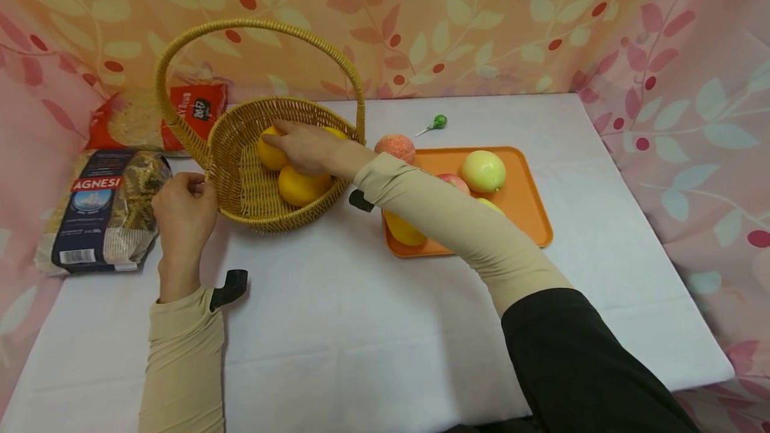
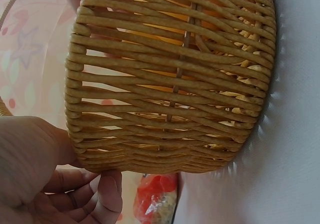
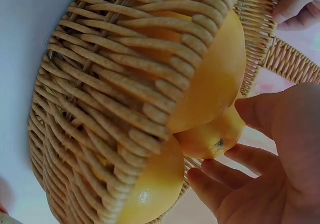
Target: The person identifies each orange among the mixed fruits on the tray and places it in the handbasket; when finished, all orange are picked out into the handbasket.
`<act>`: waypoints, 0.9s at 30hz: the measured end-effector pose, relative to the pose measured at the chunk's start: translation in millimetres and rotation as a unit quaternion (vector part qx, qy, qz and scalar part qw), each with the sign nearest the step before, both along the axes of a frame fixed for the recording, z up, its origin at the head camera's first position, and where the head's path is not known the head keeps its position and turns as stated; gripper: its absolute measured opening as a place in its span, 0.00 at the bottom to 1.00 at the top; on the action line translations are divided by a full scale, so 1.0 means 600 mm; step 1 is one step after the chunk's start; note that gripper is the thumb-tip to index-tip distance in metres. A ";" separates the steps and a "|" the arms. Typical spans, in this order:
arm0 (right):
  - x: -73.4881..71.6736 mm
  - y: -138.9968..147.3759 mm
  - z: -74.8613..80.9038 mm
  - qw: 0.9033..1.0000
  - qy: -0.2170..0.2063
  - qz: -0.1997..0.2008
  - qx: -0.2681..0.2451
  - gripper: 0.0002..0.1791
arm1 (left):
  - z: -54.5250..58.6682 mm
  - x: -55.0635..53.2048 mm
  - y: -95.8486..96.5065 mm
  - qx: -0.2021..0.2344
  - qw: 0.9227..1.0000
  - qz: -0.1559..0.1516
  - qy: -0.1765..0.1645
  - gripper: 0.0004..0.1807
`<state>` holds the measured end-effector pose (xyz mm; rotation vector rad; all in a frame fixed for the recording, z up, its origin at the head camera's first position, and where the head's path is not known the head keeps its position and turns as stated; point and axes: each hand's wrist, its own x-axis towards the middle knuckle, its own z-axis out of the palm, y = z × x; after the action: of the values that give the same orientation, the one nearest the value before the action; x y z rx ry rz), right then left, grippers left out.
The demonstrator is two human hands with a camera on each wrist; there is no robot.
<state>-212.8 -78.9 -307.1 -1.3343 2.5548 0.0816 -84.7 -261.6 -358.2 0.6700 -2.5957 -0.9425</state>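
Note:
A wicker basket (image 1: 259,219) with a tall arched handle stands at the back left of the table. My left hand (image 1: 186,209) pinches its left rim between thumb and fingers, as the left wrist view shows up close. Reaching over the right rim, my right hand (image 1: 309,147) is inside the basket. In the right wrist view its thumb and fingertips are around an orange (image 3: 215,138) with a stem scar. Two more oranges lie beside it: one at the near side (image 1: 303,187), another partly hidden behind the right hand (image 1: 335,132).
An orange tray (image 1: 529,219) to the right bears a pale green fruit (image 1: 483,171) and others partly hidden by my right sleeve. A peach-coloured ball (image 1: 395,147) sits at its corner, a green lollipop (image 1: 440,121) behind. Pasta (image 1: 99,212) and a red bag (image 1: 195,109) stand left.

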 end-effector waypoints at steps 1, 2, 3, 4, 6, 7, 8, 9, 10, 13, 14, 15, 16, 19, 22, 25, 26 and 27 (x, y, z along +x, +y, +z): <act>0.000 0.000 0.000 1.000 -0.001 0.001 0.003 0.31 | 0.000 0.000 0.000 -0.001 1.000 0.000 0.000 0.21; 0.000 0.000 0.000 1.000 -0.003 0.002 0.007 0.31 | 0.000 0.000 -0.001 -0.001 1.000 0.000 -0.001 0.21; 0.001 0.000 0.001 1.000 -0.003 0.003 0.010 0.31 | 0.000 0.000 -0.001 -0.001 1.000 -0.001 0.000 0.21; 0.001 0.000 0.001 1.000 -0.004 0.004 0.011 0.32 | -0.001 0.000 -0.001 -0.001 1.000 -0.002 0.000 0.21; 0.001 0.001 0.002 1.000 -0.005 0.005 0.010 0.32 | -0.001 0.000 -0.001 0.000 1.000 -0.002 0.001 0.21; 0.001 0.002 0.002 1.000 -0.006 0.005 0.009 0.32 | -0.001 0.000 -0.001 0.001 1.000 -0.002 0.001 0.21; 0.001 0.003 0.003 1.000 -0.006 0.006 0.007 0.32 | -0.001 0.001 -0.001 0.002 1.000 -0.003 0.001 0.21; 0.002 0.004 0.004 1.000 -0.006 0.005 0.005 0.32 | -0.001 0.001 -0.001 0.002 1.000 -0.003 0.002 0.21; 0.002 0.006 0.005 1.000 -0.007 0.005 0.001 0.32 | -0.001 0.000 -0.001 0.002 1.000 -0.003 0.002 0.21; 0.006 0.016 0.011 1.000 -0.004 0.008 -0.019 0.31 | -0.001 0.000 -0.001 0.001 1.000 -0.004 0.003 0.21; 0.008 0.022 0.013 1.000 0.000 0.011 -0.029 0.31 | -0.002 0.000 -0.001 -0.001 1.000 -0.005 0.005 0.21; 0.011 0.028 0.017 0.999 0.002 0.016 -0.040 0.30 | -0.002 0.000 0.000 -0.002 1.000 -0.005 0.006 0.21; 0.014 0.035 0.020 0.998 0.007 0.022 -0.051 0.30 | -0.002 0.000 0.000 -0.002 1.000 -0.005 0.007 0.21; 0.023 0.061 0.032 0.995 0.023 0.041 -0.086 0.28 | -0.002 -0.001 -0.001 -0.003 1.000 -0.005 0.008 0.21; 0.036 0.093 0.048 0.991 0.030 0.053 -0.121 0.27 | -0.002 -0.001 -0.002 0.000 1.000 -0.005 0.005 0.21; 0.050 0.129 0.062 0.986 0.024 0.052 -0.154 0.26 | -0.003 -0.001 -0.003 0.000 1.000 -0.005 0.003 0.22; 0.054 0.142 0.066 0.985 0.025 0.053 -0.165 0.26 | -0.003 0.000 -0.003 0.000 1.000 -0.004 0.004 0.22; 0.059 0.155 0.069 0.983 0.025 0.052 -0.175 0.26 | -0.004 0.000 -0.004 0.001 1.000 -0.004 0.002 0.22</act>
<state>-177.6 14.0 -266.0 -1.6063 2.6257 -0.3336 -84.9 -263.7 -360.3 0.6588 -2.5957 -0.9468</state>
